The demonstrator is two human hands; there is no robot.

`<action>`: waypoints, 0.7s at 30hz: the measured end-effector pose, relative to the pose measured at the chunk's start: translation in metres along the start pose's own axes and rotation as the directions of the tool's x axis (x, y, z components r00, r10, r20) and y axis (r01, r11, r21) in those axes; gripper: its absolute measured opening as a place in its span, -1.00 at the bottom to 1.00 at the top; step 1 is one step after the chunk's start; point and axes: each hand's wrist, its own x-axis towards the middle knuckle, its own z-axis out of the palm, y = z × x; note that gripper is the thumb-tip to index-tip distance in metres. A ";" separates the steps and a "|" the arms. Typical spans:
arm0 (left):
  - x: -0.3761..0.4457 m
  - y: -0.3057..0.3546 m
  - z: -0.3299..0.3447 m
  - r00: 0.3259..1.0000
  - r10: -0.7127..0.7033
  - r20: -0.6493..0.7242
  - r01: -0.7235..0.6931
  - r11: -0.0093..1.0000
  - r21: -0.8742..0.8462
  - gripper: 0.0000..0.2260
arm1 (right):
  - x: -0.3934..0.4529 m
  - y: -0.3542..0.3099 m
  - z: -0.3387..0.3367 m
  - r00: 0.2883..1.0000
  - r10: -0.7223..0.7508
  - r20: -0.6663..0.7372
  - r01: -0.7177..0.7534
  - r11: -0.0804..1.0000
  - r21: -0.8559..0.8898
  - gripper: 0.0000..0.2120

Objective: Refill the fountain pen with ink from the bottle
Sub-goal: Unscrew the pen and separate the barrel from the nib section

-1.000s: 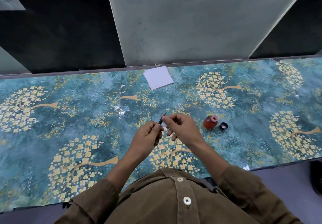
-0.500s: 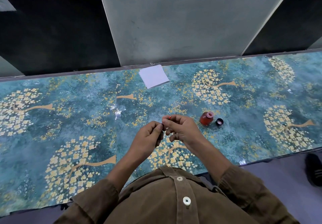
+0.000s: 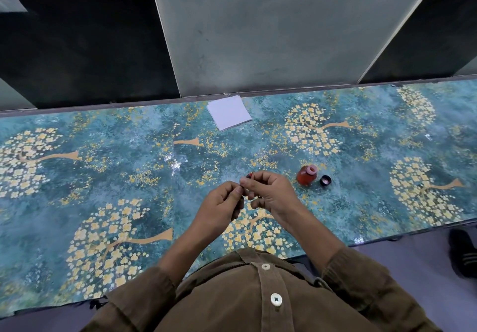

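Both hands meet above the middle of the table. My right hand [image 3: 271, 193] pinches a small dark pen part [image 3: 249, 176], whose red-tipped end pokes out above the fingers. My left hand [image 3: 222, 203] has its fingers curled round another part of the pen, which the fingers hide, and its fingertips touch those of the right hand. An open red ink bottle [image 3: 306, 176] with a pink neck stands just right of my right hand. Its black cap [image 3: 325, 180] lies beside the bottle on the right.
A folded white paper [image 3: 229, 112] lies at the table's far edge, near the wall. The table [image 3: 103, 176] wears a teal cloth with yellow flower trees. A dark shoe [image 3: 463, 253] shows on the floor at the right.
The dark pen piece stuck up between the two hands; now it is mostly buried in the right hand's fingers. The hands stayed together. The camera shifted slightly.
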 end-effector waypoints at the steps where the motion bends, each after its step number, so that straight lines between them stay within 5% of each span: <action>1: 0.000 -0.001 -0.001 1.000 -0.003 0.002 0.003 1.000 -0.002 -0.77 | 0.001 0.001 0.000 1.000 0.007 0.010 -0.008 1.000 0.012 -0.91; 14: 0.008 0.003 -0.005 1.000 0.001 0.006 -0.001 1.000 -0.022 -0.78 | 0.007 -0.007 0.004 0.999 0.006 0.035 -0.008 0.998 0.058 -0.97; 21: 0.004 0.005 -0.004 1.000 0.004 -0.011 -0.005 0.999 -0.047 -0.77 | 0.004 -0.003 0.004 0.999 0.005 0.039 -0.006 0.999 0.035 -0.84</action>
